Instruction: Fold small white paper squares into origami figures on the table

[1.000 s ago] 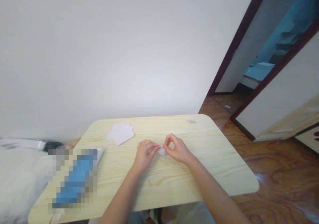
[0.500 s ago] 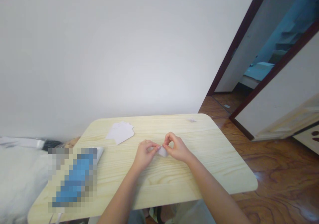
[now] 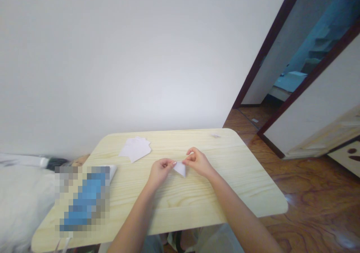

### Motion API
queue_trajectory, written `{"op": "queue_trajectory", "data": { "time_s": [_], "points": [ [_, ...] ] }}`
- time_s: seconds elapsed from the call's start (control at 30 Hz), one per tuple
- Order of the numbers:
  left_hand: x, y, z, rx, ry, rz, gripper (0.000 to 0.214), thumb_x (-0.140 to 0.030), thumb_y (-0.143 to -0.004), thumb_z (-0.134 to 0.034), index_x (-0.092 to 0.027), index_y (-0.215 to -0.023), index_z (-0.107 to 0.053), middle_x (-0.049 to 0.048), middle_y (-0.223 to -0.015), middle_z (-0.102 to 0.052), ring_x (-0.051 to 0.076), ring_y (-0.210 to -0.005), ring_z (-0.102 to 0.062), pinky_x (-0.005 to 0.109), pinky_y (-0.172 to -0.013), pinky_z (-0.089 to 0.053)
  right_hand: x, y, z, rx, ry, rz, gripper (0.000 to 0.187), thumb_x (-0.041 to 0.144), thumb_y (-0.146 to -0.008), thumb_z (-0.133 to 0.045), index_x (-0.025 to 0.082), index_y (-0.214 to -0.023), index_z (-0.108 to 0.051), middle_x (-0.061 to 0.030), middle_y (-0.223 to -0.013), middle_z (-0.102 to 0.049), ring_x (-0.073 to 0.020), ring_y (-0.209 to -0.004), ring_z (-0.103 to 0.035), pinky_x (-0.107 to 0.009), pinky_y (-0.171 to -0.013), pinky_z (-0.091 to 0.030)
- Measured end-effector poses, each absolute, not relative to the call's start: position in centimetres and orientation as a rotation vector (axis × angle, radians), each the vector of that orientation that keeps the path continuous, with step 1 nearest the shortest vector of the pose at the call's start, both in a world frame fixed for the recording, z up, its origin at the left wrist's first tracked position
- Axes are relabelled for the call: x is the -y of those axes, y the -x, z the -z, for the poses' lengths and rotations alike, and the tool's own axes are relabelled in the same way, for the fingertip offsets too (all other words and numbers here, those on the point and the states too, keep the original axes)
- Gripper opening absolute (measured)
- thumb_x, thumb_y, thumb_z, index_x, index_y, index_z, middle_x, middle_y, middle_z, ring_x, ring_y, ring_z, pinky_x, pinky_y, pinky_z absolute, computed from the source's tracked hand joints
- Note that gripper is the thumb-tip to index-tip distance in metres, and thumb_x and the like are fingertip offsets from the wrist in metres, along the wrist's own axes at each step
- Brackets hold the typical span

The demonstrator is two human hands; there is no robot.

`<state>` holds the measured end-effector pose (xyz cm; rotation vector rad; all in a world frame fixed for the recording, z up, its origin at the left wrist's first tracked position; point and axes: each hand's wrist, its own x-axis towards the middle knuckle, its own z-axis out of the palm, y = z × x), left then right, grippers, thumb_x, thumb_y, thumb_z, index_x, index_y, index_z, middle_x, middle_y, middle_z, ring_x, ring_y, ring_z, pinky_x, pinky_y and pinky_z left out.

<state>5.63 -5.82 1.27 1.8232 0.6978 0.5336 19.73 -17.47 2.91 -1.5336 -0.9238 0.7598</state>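
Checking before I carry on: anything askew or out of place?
The white paper sheets at the table's far left lie askew, edges unaligned; a small pale scrap, possibly litter, lies on the floor by the doorway.

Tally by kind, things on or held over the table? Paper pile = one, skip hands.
Small white paper piece, pinched between left hand and right hand: 1
White paper pile, sheet count unclear: 1
Tiny pale object, too small to identify: 1
Pixelated blue item: 1
Total: 4

Head-worn view, forward and down over table (image 3: 180,204)
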Motion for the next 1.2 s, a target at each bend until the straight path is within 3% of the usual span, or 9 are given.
{"op": "queue_trajectory", "data": {
  "time_s": [0.23,0.43,0.57,0.77,0.9,1.2],
  "points": [
    [5.8,-5.7,-1.8,-0.686,-1.699,-0.53,0.03,-0.044,-0.065,-0.058,-0.013,-0.063,-0.06,0.0,-0.054,-0.057,0.012,-0.053,-0.051,0.022,-0.052,-0.038,16.8,-19.6,-2.2,0.824,1.348,-0.903,0.04,0.03,-0.057,-0.07,0.022,-0.075,-0.036,0.009,-0.057,-0.053,-0.01,-0.052,-0.056,-0.022,-0.052,-0.043],
    [6.5,-5.8,-2.1,-0.588,-1.829,-0.567,0.026,-0.039,-0.068,-0.058,-0.016,-0.079,-0.063,0.002,-0.068,-0.062,0.014,-0.063,-0.055,0.025,-0.06,-0.042,17.2,-19.2,-2.0,0.988,1.416,-0.902,0.032,0.024,-0.064,-0.065,0.022,-0.078,-0.036,0.0077,-0.057,-0.055,-0.0102,-0.052,-0.056,-0.021,-0.05,-0.041],
    [6.8,-5.8,-1.8,-0.56,-1.991,-0.569,0.022,-0.037,-0.071,-0.057,-0.016,-0.07,-0.064,0.0031,-0.067,-0.062,0.016,-0.067,-0.055,0.027,-0.065,-0.041,17.3,-18.8,-1.9,1.054,1.477,-0.872,0.028,0.022,-0.066,-0.062,0.021,-0.077,-0.037,0.0071,-0.057,-0.055,-0.0083,-0.049,-0.052,-0.017,-0.045,-0.036],
    [6.9,-5.9,-1.4,-0.638,-1.934,-0.555,0.025,-0.038,-0.072,-0.054,-0.015,-0.065,-0.06,0.0,-0.059,-0.057,0.013,-0.057,-0.05,0.023,-0.055,-0.037,17.2,-19.1,-1.6,1.056,1.53,-0.941,0.026,0.023,-0.066,-0.062,0.02,-0.077,-0.039,0.008,-0.055,-0.051,-0.0071,-0.046,-0.048,-0.016,-0.041,-0.031],
    [6.8,-6.0,-1.4,-0.697,-1.797,-0.495,0.03,-0.043,-0.068,-0.055,-0.014,-0.061,-0.058,-0.002,-0.053,-0.051,0.011,-0.051,-0.044,0.021,-0.048,-0.032,17.2,-19.3,-1.7,1.043,1.494,-1.028,0.028,0.022,-0.064,-0.063,0.02,-0.077,-0.039,0.0081,-0.056,-0.051,-0.0073,-0.048,-0.049,-0.016,-0.044,-0.034],
    [6.2,-6.0,-1.2,-0.798,-1.66,-0.483,0.035,-0.049,-0.061,-0.058,-0.014,-0.058,-0.056,-0.0027,-0.05,-0.048,0.01,-0.047,-0.04,0.022,-0.047,-0.028,17.8,-19.9,-2.6,1.116,1.577,-1.11,0.024,0.013,-0.064,-0.058,0.02,-0.074,-0.038,0.0076,-0.055,-0.051,-0.0078,-0.048,-0.049,-0.017,-0.044,-0.034]
  ]
}}
